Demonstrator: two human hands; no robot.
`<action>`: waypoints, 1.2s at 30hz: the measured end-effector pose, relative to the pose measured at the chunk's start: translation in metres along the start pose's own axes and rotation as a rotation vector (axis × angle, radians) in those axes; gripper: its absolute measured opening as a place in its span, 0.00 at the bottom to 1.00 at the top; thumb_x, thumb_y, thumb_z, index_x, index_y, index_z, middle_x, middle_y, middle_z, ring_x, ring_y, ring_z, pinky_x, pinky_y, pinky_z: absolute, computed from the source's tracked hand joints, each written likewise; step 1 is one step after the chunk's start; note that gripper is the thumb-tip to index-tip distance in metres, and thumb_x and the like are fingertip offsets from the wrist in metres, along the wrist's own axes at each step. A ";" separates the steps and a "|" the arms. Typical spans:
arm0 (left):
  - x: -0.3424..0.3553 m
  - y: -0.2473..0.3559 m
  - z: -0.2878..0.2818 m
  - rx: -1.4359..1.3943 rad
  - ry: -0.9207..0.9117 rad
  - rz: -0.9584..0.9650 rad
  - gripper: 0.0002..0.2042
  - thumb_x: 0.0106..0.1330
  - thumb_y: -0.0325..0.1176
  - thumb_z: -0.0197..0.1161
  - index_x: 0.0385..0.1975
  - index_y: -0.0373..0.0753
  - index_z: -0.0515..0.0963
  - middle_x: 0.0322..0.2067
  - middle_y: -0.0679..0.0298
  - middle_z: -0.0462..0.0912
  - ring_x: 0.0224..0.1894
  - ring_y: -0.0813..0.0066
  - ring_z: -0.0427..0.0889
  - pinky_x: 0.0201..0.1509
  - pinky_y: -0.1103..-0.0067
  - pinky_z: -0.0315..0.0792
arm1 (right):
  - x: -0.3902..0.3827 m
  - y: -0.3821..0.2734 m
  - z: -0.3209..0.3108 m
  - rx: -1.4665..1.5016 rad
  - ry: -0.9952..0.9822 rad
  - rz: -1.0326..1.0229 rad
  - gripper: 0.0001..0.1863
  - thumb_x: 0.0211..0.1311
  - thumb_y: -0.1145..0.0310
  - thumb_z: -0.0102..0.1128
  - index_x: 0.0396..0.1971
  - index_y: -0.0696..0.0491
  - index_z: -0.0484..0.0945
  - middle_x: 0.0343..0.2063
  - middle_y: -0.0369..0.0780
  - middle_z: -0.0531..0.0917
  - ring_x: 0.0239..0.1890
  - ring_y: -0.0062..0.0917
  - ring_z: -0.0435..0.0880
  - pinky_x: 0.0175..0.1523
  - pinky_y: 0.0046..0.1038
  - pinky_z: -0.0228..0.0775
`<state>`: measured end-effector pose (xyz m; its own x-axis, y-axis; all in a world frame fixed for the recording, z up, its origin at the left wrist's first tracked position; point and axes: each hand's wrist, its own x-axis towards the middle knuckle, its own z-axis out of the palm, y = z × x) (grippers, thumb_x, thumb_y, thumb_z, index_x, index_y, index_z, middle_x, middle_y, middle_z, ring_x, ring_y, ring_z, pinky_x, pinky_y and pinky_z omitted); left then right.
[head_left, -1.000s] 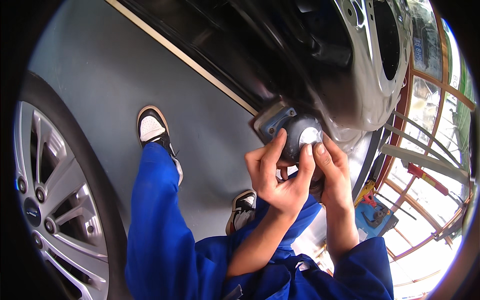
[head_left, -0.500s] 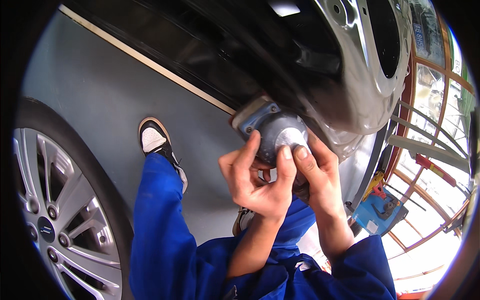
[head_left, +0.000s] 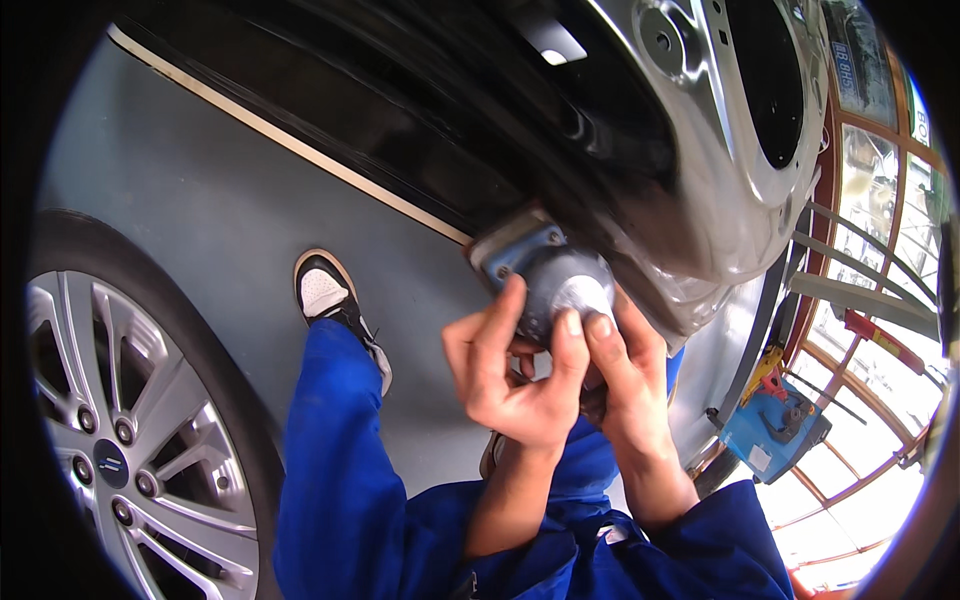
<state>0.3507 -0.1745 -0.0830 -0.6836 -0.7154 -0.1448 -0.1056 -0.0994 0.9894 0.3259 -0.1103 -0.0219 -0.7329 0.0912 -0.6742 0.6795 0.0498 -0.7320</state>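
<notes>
Both my hands are wrapped round a dark grey power sander (head_left: 567, 272) with a pale patch on its rounded top. My left hand (head_left: 515, 385) grips its near left side, forefinger up along the body and thumb near the pale patch. On the other side my right hand (head_left: 632, 372) closes round it, its thumb beside the left one. The sander's flat, blue-grey rectangular head lies at the lower edge of a black car door panel (head_left: 420, 120); whether the pad touches the panel is hidden. Part of the lower body is covered by my fingers.
A bare metal door frame (head_left: 735, 170) curves beyond my right hand. At the left stands a car wheel (head_left: 130, 460) with silver spokes. My shoe (head_left: 325, 290) is on the grey floor (head_left: 200, 190). A blue tray (head_left: 765, 430) with tools is at the right, near a red-handled tool (head_left: 885, 340).
The sander and both hands sit slightly lower in the picture, with the same grip. The wheel and shoe have shifted a little to the right and down as the view moved.
</notes>
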 end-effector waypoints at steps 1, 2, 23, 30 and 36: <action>-0.006 0.000 0.002 0.002 -0.013 -0.011 0.22 0.51 0.26 0.76 0.49 0.34 0.82 0.36 0.67 0.73 0.24 0.89 0.67 0.19 0.90 0.59 | -0.003 0.003 -0.007 0.017 -0.002 -0.008 0.29 0.69 0.66 0.59 0.65 0.64 0.65 0.56 0.43 0.77 0.59 0.25 0.74 0.66 0.29 0.61; -0.009 -0.001 0.004 -0.020 -0.009 -0.024 0.22 0.51 0.26 0.76 0.48 0.33 0.82 0.35 0.67 0.73 0.24 0.88 0.68 0.19 0.90 0.59 | -0.004 0.003 -0.008 0.037 0.006 -0.016 0.29 0.69 0.65 0.59 0.65 0.64 0.65 0.56 0.44 0.77 0.59 0.26 0.73 0.66 0.30 0.61; 0.019 0.000 0.003 -0.062 0.100 0.000 0.23 0.50 0.25 0.77 0.49 0.37 0.82 0.35 0.67 0.73 0.23 0.87 0.68 0.19 0.88 0.61 | 0.016 -0.001 0.012 -0.080 -0.067 -0.093 0.24 0.72 0.60 0.53 0.59 0.63 0.71 0.46 0.40 0.82 0.45 0.20 0.80 0.51 0.21 0.72; 0.018 -0.003 0.005 -0.066 0.159 -0.043 0.24 0.53 0.28 0.76 0.52 0.37 0.80 0.36 0.67 0.72 0.24 0.86 0.71 0.19 0.88 0.62 | 0.026 -0.006 0.022 -0.137 -0.082 -0.158 0.23 0.73 0.60 0.53 0.57 0.63 0.72 0.42 0.37 0.81 0.41 0.16 0.78 0.47 0.19 0.71; 0.007 -0.003 -0.002 -0.036 0.167 -0.012 0.25 0.53 0.30 0.76 0.53 0.35 0.79 0.36 0.65 0.73 0.27 0.82 0.74 0.21 0.86 0.65 | 0.019 -0.009 0.025 -0.152 -0.092 -0.147 0.22 0.73 0.61 0.53 0.57 0.62 0.73 0.39 0.35 0.82 0.38 0.14 0.77 0.44 0.18 0.70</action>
<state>0.3472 -0.1807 -0.0870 -0.5525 -0.8188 -0.1560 -0.0851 -0.1308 0.9878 0.3052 -0.1342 -0.0311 -0.8194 -0.0189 -0.5729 0.5576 0.2053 -0.8043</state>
